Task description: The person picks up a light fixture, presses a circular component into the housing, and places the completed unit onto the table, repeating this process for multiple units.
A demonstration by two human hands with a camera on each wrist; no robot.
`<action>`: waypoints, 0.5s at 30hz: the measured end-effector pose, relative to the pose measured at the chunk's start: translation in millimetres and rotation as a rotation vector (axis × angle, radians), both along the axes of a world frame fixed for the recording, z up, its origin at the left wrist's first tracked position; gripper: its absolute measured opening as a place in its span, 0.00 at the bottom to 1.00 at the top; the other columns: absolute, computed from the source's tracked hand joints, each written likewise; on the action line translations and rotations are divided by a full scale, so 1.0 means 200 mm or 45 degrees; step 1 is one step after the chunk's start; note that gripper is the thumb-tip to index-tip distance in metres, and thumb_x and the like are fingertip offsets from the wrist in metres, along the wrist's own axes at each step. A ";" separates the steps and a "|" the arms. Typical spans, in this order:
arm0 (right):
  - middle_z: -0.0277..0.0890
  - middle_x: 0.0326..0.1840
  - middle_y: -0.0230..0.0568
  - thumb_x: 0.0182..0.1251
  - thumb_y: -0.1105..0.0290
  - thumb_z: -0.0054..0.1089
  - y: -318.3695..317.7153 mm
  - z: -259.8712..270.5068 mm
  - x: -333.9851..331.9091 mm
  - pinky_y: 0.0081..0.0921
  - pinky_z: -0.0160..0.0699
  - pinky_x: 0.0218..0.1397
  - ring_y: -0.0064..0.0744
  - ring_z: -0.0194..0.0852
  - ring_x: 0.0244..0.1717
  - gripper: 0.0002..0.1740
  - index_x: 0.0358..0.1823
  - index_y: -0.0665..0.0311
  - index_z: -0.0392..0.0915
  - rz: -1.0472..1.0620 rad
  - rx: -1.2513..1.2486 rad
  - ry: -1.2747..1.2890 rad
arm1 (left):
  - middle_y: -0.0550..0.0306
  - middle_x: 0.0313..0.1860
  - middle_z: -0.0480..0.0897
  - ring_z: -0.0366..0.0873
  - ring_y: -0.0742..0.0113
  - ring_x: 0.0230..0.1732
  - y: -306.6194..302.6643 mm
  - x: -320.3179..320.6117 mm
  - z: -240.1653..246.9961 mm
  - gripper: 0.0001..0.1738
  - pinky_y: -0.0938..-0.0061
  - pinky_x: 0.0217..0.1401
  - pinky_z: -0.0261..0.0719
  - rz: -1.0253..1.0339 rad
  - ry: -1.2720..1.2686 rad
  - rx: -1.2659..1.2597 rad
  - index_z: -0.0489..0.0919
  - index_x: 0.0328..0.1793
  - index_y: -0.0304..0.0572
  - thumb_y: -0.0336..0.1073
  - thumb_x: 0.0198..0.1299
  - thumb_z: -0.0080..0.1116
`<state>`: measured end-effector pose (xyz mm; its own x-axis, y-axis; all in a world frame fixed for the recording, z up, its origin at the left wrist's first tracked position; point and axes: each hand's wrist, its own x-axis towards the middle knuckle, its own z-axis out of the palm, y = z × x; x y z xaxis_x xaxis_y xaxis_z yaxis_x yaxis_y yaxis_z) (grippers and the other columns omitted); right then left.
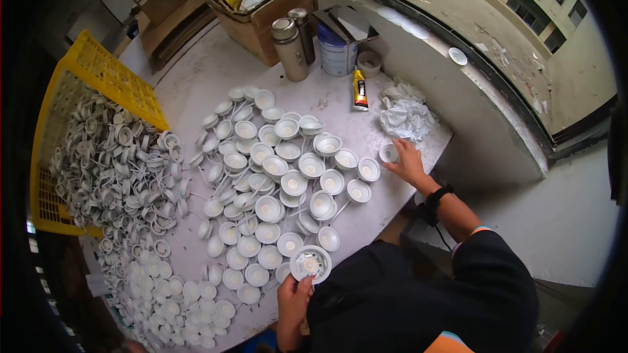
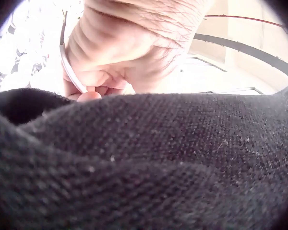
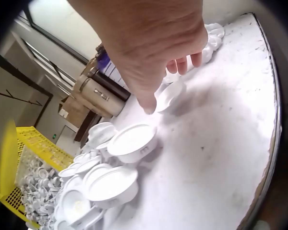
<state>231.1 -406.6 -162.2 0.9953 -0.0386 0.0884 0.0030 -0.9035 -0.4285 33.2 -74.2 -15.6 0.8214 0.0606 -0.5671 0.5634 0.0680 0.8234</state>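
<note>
My left hand (image 1: 292,302) grips a round white LED downlight (image 1: 311,264) at the table's near edge, its circuit board facing up. A white cable (image 2: 71,69) with bare wire ends comes out beside that hand in the left wrist view, where a dark sleeve (image 2: 149,158) covers much of the picture. Over at the right side of the table, my right hand (image 1: 411,166) pinches a small white cup-shaped cover (image 1: 388,153) between thumb and fingers. In the right wrist view this cover (image 3: 172,96) is tilted close over the tabletop. Many similar white downlights (image 1: 268,209) lie left of it.
A yellow crate (image 1: 118,85) spills cabled lamp parts at the left. White covers (image 1: 176,304) are heaped at the near left. Behind stand a thermos (image 1: 290,52), a blue-and-white tin (image 1: 337,55) and a cardboard box (image 1: 248,26). A glue tube (image 1: 360,91) lies by crumpled plastic (image 1: 407,114).
</note>
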 end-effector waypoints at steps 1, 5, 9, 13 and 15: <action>0.64 0.58 0.43 0.43 0.58 0.69 0.00 0.02 0.01 0.37 0.59 0.59 0.43 0.60 0.59 0.40 0.60 0.63 0.65 0.004 -0.065 0.129 | 0.65 0.21 0.72 0.63 0.82 0.19 0.00 0.01 0.00 0.13 0.86 0.20 0.57 0.003 0.008 0.004 0.76 0.42 0.35 0.38 0.59 0.53; 0.65 0.58 0.42 0.42 0.58 0.69 -0.03 -0.04 0.05 0.36 0.60 0.58 0.42 0.61 0.58 0.41 0.60 0.63 0.64 0.059 -0.131 0.173 | 0.64 0.21 0.72 0.63 0.82 0.19 0.01 0.01 -0.02 0.13 0.87 0.20 0.57 0.031 -0.004 -0.030 0.76 0.41 0.35 0.39 0.59 0.53; 0.65 0.58 0.41 0.42 0.57 0.70 -0.04 -0.04 0.06 0.37 0.60 0.59 0.41 0.62 0.58 0.40 0.58 0.64 0.66 0.062 -0.082 0.175 | 0.64 0.21 0.72 0.64 0.82 0.19 0.01 0.00 -0.01 0.13 0.87 0.20 0.59 -0.008 0.004 0.005 0.76 0.41 0.35 0.39 0.59 0.53; 0.67 0.56 0.43 0.42 0.58 0.70 -0.04 -0.01 0.05 0.37 0.64 0.56 0.43 0.65 0.56 0.37 0.56 0.63 0.69 0.039 -0.043 0.128 | 0.63 0.22 0.74 0.65 0.82 0.20 0.01 -0.01 0.00 0.13 0.87 0.21 0.60 0.017 -0.005 0.069 0.76 0.41 0.35 0.39 0.59 0.53; 0.68 0.54 0.45 0.43 0.58 0.69 -0.06 -0.02 0.04 0.37 0.65 0.55 0.44 0.66 0.54 0.34 0.54 0.63 0.71 0.044 0.015 0.032 | 0.62 0.24 0.76 0.65 0.82 0.21 0.00 -0.01 0.00 0.13 0.87 0.22 0.61 0.099 -0.075 -0.036 0.76 0.41 0.35 0.38 0.59 0.53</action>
<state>239.3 -418.1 -165.5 0.9980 -0.0054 0.0630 0.0229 -0.8979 -0.4397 30.7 -73.3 -16.5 0.8468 0.1102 -0.5204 0.5063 0.1331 0.8520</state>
